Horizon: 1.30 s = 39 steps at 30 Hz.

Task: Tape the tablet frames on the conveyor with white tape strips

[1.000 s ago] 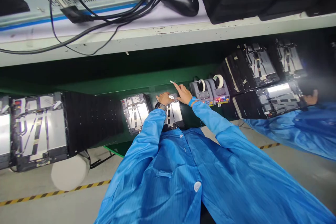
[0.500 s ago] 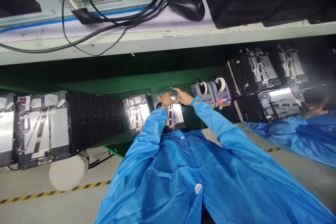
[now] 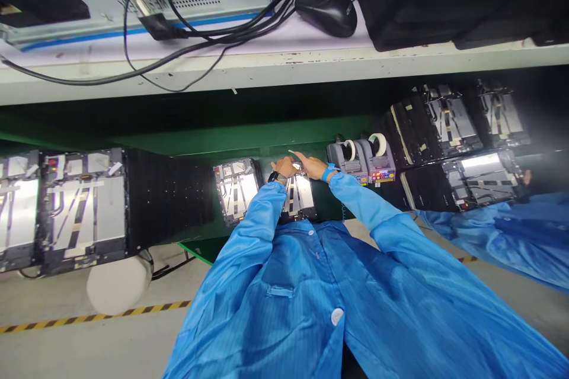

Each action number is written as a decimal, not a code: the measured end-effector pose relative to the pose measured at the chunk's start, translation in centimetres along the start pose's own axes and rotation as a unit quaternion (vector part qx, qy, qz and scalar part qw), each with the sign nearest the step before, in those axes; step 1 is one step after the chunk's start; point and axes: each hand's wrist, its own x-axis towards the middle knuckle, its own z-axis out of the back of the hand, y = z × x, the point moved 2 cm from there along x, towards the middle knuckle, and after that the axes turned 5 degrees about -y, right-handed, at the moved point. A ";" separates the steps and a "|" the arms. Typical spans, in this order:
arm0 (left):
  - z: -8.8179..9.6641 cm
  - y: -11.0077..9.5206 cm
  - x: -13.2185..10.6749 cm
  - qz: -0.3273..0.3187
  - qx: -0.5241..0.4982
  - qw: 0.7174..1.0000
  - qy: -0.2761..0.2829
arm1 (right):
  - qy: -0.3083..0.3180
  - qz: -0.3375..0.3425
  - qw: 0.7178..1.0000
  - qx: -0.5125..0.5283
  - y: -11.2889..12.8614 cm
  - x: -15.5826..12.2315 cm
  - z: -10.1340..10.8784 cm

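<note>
An opened, tablet-like device [image 3: 299, 196] with a silver plate and dark strips lies on the green bench in front of me. My left hand [image 3: 284, 167] rests on its far edge, fingers stretched out, with a dark watch on the wrist. Just to the right, my right hand [image 3: 313, 167], wearing a blue wristband, is over the far right corner of the device, index finger pointing left. A thin pale strip [image 3: 291, 151] shows at its fingertip; its kind is too small to tell. A second opened device [image 3: 236, 190] lies to the left.
Two grey tape dispensers [image 3: 381, 161] with white rolls stand right of my hands. More opened devices [image 3: 84, 207] with black panels [image 3: 169, 195] lie left, and others [image 3: 484, 180] right, near a co-worker's blue sleeve [image 3: 493, 216]. A shelf [image 3: 275, 68] with a mouse [image 3: 326, 9] and cables crosses above.
The whole view has shifted slightly to the right. My right index finger has lowered a little towards the device, and my left hand has stayed on it.
</note>
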 end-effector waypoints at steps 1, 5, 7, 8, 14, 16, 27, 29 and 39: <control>0.0 0.0 0.0 0.000 0.000 1.000 0.002 | -0.001 -0.001 1.000 0.004 0.0 0.0 0.1; 0.2 0.0 -0.1 0.002 0.000 1.000 0.010 | 0.000 0.002 1.000 0.029 -0.3 0.1 0.0; 0.2 0.0 -0.1 0.003 -0.002 1.000 0.012 | -0.001 0.008 0.999 0.047 -0.4 0.2 0.0; 0.3 0.0 -0.1 0.003 -0.003 1.000 0.013 | -0.002 0.011 0.998 0.057 -0.4 0.2 0.0; 0.8 -0.3 -0.6 0.000 -0.001 1.000 0.009 | -0.013 0.024 0.994 0.106 -0.3 0.0 0.4; 0.9 -0.4 -0.7 -0.001 -0.004 1.000 0.013 | -0.015 0.019 0.995 0.102 -0.2 0.0 0.3; 0.9 -0.2 -0.6 -0.008 -0.007 1.000 0.016 | -0.023 -0.008 1.000 -0.010 0.3 0.4 -0.6; 1.0 -0.3 -0.6 -0.012 -0.007 1.000 0.017 | -0.029 -0.013 0.999 -0.025 0.6 0.5 -0.8; 1.4 -0.5 -1.0 -0.013 -0.005 1.000 0.016 | -0.110 -0.119 0.987 -0.019 -1.6 0.7 -0.1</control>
